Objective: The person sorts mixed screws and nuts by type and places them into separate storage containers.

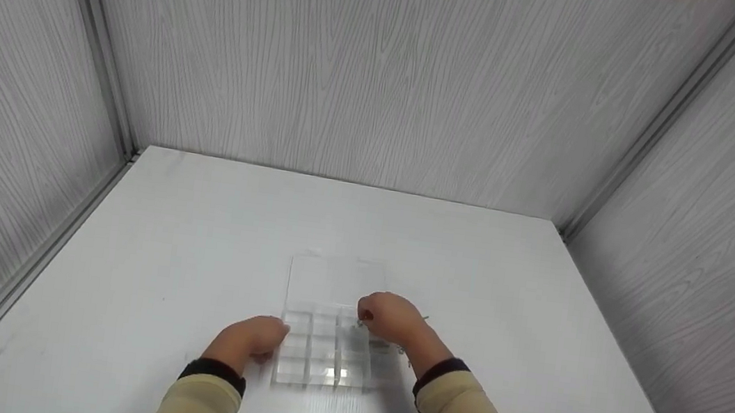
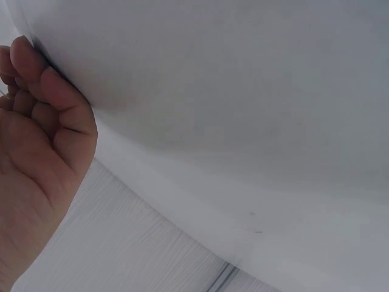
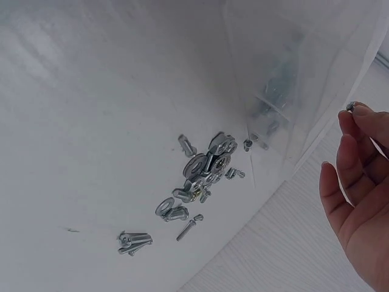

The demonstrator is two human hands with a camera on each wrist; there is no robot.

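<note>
A clear plastic compartment box lies on the table with its transparent lid folded open toward the back. My left hand is at the box's left wall, its fingers curled and its fingertips at the edge; in the left wrist view the hand shows curled fingers, with the box outside that view. Over the box's back right compartments, my right hand pinches a small metal screw between thumb and index finger. The other fingers of the right hand are bent loosely.
Beside the box's right wall, loose metal hardware lies on the white table: several bolts, a flat washer, a cluster of nuts and washers and small screws. Grey wood-grain panels enclose the table at back and sides.
</note>
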